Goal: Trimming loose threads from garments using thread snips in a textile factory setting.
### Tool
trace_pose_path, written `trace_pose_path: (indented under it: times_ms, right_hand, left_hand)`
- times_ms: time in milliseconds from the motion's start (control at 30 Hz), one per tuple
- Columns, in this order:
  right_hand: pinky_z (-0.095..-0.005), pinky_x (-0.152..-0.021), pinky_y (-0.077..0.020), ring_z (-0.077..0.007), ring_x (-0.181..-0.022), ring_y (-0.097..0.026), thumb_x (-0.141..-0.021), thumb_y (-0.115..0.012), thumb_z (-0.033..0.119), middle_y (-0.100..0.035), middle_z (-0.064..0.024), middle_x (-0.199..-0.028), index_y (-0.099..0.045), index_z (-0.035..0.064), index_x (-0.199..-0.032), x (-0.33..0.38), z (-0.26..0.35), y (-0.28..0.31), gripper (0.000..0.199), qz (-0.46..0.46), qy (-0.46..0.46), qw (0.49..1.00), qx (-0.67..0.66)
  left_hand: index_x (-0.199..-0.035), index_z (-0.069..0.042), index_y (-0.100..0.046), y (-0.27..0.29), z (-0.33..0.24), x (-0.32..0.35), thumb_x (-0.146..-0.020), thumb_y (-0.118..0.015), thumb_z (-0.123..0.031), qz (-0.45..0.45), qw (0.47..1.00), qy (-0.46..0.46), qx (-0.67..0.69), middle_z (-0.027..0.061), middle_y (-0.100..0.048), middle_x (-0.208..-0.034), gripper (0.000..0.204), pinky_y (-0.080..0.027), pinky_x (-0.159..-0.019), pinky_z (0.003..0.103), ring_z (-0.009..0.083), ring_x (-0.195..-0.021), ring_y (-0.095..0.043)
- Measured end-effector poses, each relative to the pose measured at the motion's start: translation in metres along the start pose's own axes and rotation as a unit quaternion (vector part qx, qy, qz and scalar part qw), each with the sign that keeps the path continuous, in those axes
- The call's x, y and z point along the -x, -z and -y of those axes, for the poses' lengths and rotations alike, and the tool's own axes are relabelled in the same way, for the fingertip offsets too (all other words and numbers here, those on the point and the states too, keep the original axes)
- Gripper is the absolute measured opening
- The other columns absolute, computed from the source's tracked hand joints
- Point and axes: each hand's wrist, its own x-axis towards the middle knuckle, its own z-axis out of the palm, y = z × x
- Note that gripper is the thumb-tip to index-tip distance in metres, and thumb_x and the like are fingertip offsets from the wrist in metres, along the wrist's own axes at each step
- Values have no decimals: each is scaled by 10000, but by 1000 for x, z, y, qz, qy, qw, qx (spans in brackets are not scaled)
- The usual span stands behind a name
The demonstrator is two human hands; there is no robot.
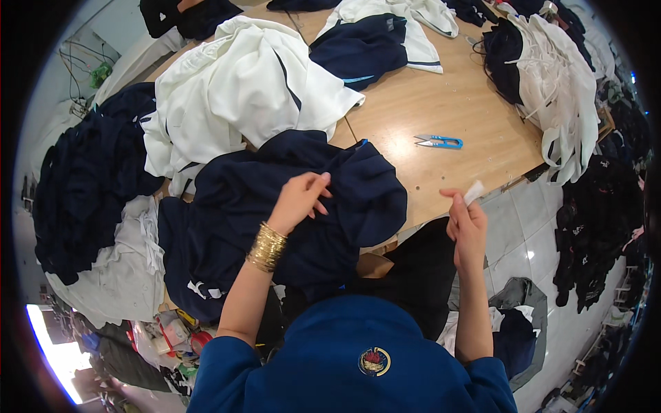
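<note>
A dark navy garment [275, 172] lies bunched over the near edge of the wooden table and hangs toward my lap. My left hand [303, 199], with gold bangles at its wrist, hovers over or rests lightly on this cloth. Its fingers are loosely bent and apart, with nothing seen in them. Off the table's near right edge, my right hand [468, 230] is raised and pinches a small white scrap [474, 192], perhaps cloth or paper. Beyond that hand, blue-handled thread snips [441, 142] lie on the tabletop.
White garments [241, 82] are heaped behind the navy one, with another navy piece [365, 48] farther back. A dark pile [96, 172] stands at the left. White clothing [558, 89] hangs over the table's right end. A grey bag [530, 330] holding cloth sits on the tiled floor.
</note>
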Motion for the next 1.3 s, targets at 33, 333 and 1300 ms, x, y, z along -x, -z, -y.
trace_pose_path:
  times_ms: [33, 333, 1300]
  right_hand:
    - [-195, -494, -279, -19, -528, -341, -949, -479, 205, -434, 58, -631, -624, 9, -1003, 4, -3, 4, 250, -11, -7, 998, 69]
    - [-171, -532, -292, -8, -613, -404, -857, -603, 78, -511, 54, -669, -659, 8, -935, 16, 0, -20, 118, 14, 54, 986, 159]
    - [-278, -549, -468, -241, -628, -599, -707, -748, 108, -593, -102, -761, -601, 13, -862, 34, 20, -51, 234, -32, 301, 896, 324]
  left_hand:
    - [-899, -18, -596, -10, 2, -3, -908, -547, -328, 19, 999, 13, 45, 52, -620, -765, 313, -404, -444, 187, 93, -504, -560]
    - [-867, -44, -623, -69, -15, 21, -869, -612, -141, -10, 937, -79, 341, -37, -589, -784, 97, -409, -679, 180, 39, -725, -527]
    - [-928, 43, -609, -91, -50, 81, -886, -575, -102, -30, 963, -262, 48, 33, -623, -771, 155, -449, -675, 208, 80, -719, -575]
